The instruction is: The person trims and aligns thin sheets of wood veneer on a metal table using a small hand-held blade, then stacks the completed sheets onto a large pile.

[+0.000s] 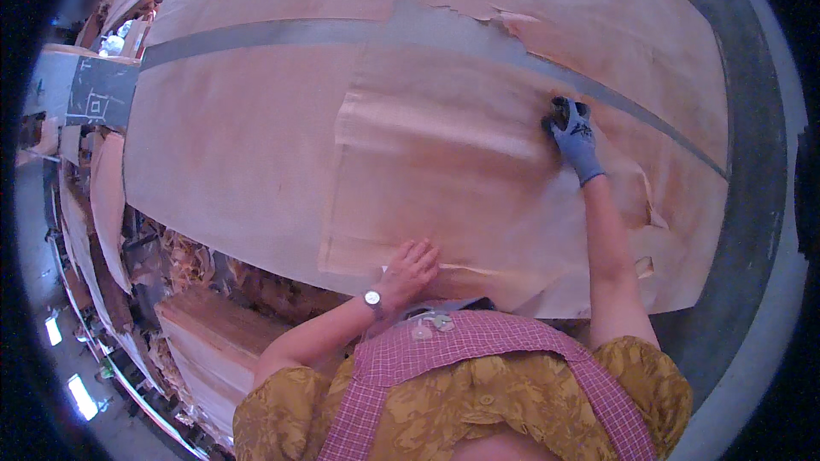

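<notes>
Veneer sheets [256, 145] lie flat before me, open above; stacked veneer piles [205, 333] crowd my near left.

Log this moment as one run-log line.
left hand: bare, flat on near edge of veneer sheet | right hand: gloved, gripping sheet's far edge | sheet lies on stacked veneer

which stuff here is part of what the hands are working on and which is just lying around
In hand:
left hand, bare, flat on the top veneer sheet
right hand, gloved, at that sheet's far edge
big sheet underneath

Lying about:
veneer stack
scraps
strips at left
</notes>
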The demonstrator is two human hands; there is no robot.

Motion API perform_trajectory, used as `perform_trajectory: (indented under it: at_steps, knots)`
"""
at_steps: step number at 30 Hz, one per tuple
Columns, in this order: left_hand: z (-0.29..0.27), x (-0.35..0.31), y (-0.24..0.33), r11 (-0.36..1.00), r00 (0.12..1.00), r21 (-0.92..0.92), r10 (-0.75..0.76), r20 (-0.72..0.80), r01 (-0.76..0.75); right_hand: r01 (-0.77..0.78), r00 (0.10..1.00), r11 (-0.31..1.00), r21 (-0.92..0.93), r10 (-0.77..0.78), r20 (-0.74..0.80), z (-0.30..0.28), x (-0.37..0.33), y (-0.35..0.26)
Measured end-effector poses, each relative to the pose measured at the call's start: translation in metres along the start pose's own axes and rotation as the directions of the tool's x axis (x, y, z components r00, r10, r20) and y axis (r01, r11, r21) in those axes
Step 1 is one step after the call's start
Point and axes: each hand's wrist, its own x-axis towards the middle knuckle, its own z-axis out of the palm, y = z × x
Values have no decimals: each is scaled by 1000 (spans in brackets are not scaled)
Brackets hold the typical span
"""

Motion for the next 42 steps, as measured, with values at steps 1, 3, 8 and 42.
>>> perform_trajectory:
  at_steps: [1, 3, 8, 42]
  knots:
    - [6, -3, 0, 1000, 1000, -20, -10, -12, 10, -14, 1000, 1000, 5, 14, -12, 3, -1, 1]
    - [10, -7, 4, 1000, 999, -14, -24, -46, 24, 6, 1000, 1000, -12, -6, -24, 3, 1, -2]
    - [1, -4, 18, 994, 984, 84, -48, -174, 64, 9, 1000, 998, -69, -9, -11, 7, 3, 7]
    - [32, 39, 56, 861, 978, 507, -141, 151, 46, -1, 1000, 998, 56, 2, -3, 2, 11, 12]
